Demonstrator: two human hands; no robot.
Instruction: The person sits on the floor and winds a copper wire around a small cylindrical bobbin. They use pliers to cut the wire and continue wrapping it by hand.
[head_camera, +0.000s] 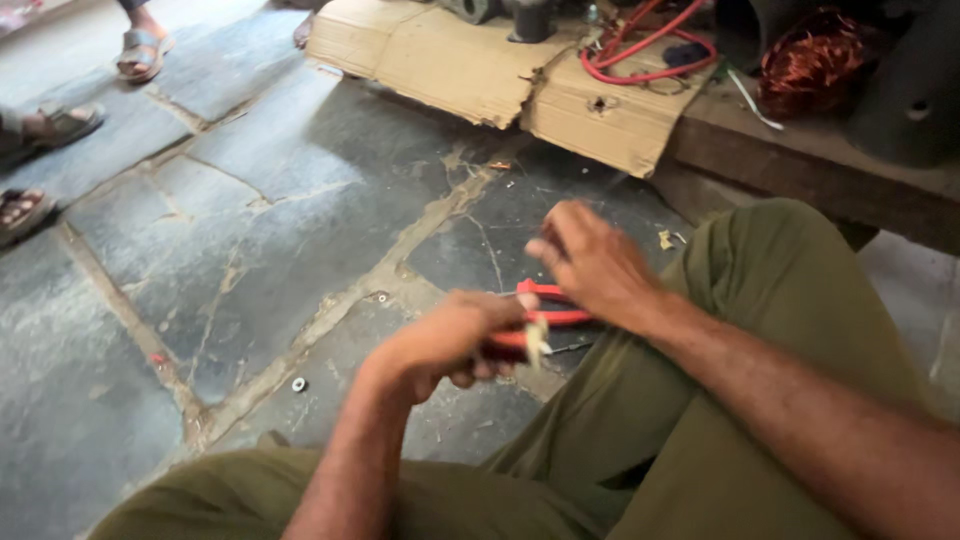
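Now, by label:
Left hand (450, 340): curled shut around the red handles of the pliers (540, 318), with a small pale piece (537, 340) sticking up at its fingertips.
Right hand (590, 260): above the pliers, fingers loosely bent; whether it grips anything cannot be told.
Pliers: between both hands, over the knees in olive trousers (770, 300).
Floor (250, 230): grey stone slabs with cracked joints; a small washer (299, 384) lies on it.
Cardboard (480, 60): flattened, at the far edge, with a red cable (650, 45) on it.
Copper coil (810, 55): on the wooden ledge, right.
Sandalled feet (60, 125): far left, other people's.
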